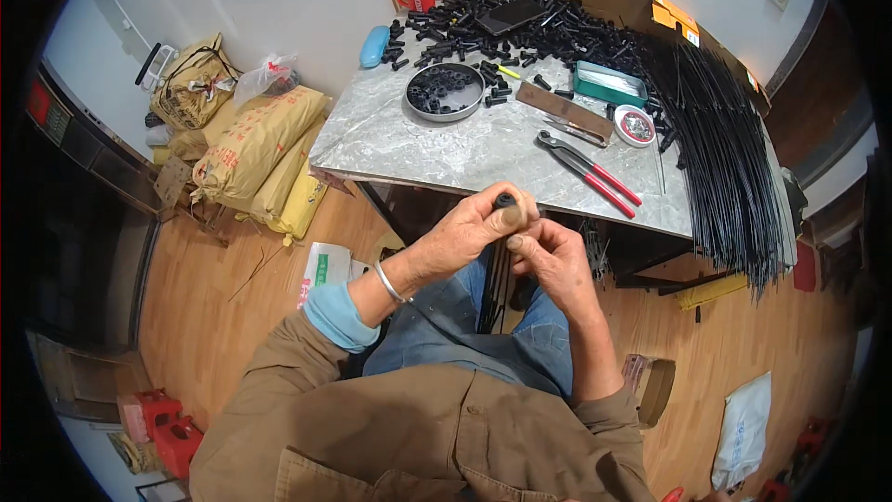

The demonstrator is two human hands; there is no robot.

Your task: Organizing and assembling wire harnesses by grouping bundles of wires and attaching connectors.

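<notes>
One black fitting (504,200) pinched in curled left hand (472,227); right hand (557,264) beside, fingers bent inward, hold unclear.

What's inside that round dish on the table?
The dish holds many small black parts, loosely spread and overlapping. Whatever lies beneath them is covered, so I can't say what is there.

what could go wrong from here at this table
The small black cylindrical piece in the left hand is held clear of the table, so it might drop.
The red-handled pliers lie near the front edge and could be knocked off.
The long black strands overhang the edge; a bump might slide some down.
</notes>
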